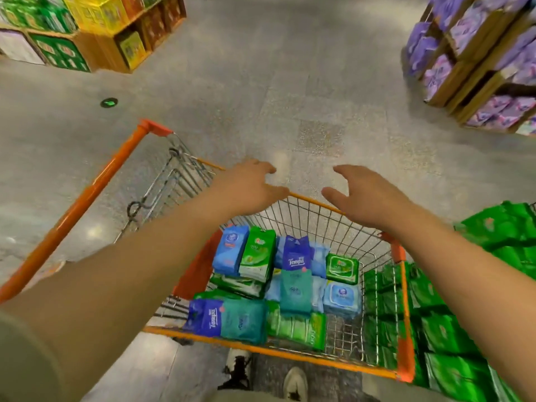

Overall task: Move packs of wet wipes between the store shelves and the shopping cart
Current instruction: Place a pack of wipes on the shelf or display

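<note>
From the head camera, two bare arms reach out over a shopping cart (401, 311). The cart has orange edges and wire walls, and it sits low in the middle of the view.

The left hand (249, 187) is up in the air above the far edge of the cart. Its fingers are spread apart and a bit bent, and it holds nothing. The right hand (367, 195) is at 3 o'clock from the left hand, near it but not touching. Its fingers are apart too, and it holds nothing.

The packs of wet wipes (278, 282) lie inside the cart, at 6 o'clock from the hands. Some packs are blue, some are green, and some are teal. A dark blue pack (296, 253) stands near the middle.

At 3 o'clock from the cart are shelves with green packs (452, 329), just beside its wire wall.

At 11 o'clock are green and yellow boxes (95, 15). At 1 o'clock are purple packs (464, 33). Two shoes (294, 384) show at 6 o'clock on the gray floor (261, 82).
</note>
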The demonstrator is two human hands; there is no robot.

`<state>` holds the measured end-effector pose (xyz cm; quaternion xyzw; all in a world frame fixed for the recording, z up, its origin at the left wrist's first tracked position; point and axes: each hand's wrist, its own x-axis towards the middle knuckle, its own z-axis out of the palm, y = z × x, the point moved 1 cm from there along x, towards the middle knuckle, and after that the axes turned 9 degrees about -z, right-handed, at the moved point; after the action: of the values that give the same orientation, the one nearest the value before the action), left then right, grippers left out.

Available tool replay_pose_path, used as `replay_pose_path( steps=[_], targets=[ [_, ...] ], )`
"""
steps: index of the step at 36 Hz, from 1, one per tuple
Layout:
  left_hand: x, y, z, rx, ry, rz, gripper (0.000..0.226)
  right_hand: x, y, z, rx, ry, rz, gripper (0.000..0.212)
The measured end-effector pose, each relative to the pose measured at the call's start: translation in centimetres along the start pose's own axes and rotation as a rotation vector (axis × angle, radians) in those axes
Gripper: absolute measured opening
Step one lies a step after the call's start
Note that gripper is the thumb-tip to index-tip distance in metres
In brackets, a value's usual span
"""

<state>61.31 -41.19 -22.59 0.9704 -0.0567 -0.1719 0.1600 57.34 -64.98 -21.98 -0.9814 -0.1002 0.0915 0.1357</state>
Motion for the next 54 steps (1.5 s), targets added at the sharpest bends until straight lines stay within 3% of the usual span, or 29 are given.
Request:
replay_pose_path(
  steps=[8,12,18,23,25,27,28,33,36,40,42,45,48,49,52,54],
  targets=[
    [4.2,-4.3,8.5,-0.192,-0.318,-0.094,0.062,1.0,0.6,8.5,0.299,-0.123,0.231,0.066],
    [4.7,-5.5,14.3,-0.281,-0.476,-0.218,0.029,0.2,2.0,13.8,0.478,-0.189,0.387,0.064],
    [5.8,-6.1,22.3,-0.483,-0.659,-0.433,0.028,-0.1,4.7,22.5,0.786,-0.238,0.669,0.073],
    [6.6,-6.1,29.7,-0.695,-0.767,-0.614,0.046,0.1,6.3,29.2,0.95,-0.243,0.763,0.096],
    [7.0,-6.3,33.2,-0.762,-0.763,-0.677,0.07,0.2,6.5,31.0,1.011,-0.24,0.768,0.09],
    [6.8,-5.6,34.3,-0.821,-0.725,-0.717,0.088,0.2,6.7,32.4,1.046,-0.216,0.734,0.068],
    [6.5,-5.1,34.3,-0.854,-0.722,-0.724,0.085,0.0,7.1,33.1,1.005,-0.208,0.696,0.061],
    [6.0,-3.0,35.1,-1.098,-0.678,-0.796,0.06,-0.6,8.4,35.4,1.016,-0.236,0.668,0.069],
    [5.8,-3.0,36.5,-1.161,-0.603,-0.854,0.071,-0.2,7.7,34.9,1.063,-0.233,0.732,0.069],
    [5.5,-2.5,36.1,-1.287,-0.608,-0.893,0.052,-0.5,7.9,36.9,1.171,-0.177,0.794,0.096],
    [5.5,-2.4,35.6,-1.323,-0.671,-0.901,0.043,-0.4,7.2,35.6,1.228,-0.138,0.832,0.097],
    [5.2,-2.1,34.5,-1.33,-0.728,-0.869,0.05,-0.6,6.1,32.9,1.283,-0.136,0.869,0.081],
    [4.9,-1.6,33.0,-1.322,-0.711,-0.865,0.081,-1.4,6.5,31.6,1.312,-0.136,0.867,0.087],
    [4.7,-1.3,32.5,-1.317,-0.701,-0.85,0.083,-1.6,6.6,31.2,1.322,-0.129,0.859,0.091],
    [3.8,-0.4,30.2,-1.242,-0.617,-0.787,0.06,-1.8,6.8,29.0,1.402,-0.09,0.88,0.101],
    [3.0,0.2,28.5,-1.257,-0.568,-0.713,0.078,-2.0,6.5,26.9,1.489,-0.044,0.903,0.101]
  ],
)
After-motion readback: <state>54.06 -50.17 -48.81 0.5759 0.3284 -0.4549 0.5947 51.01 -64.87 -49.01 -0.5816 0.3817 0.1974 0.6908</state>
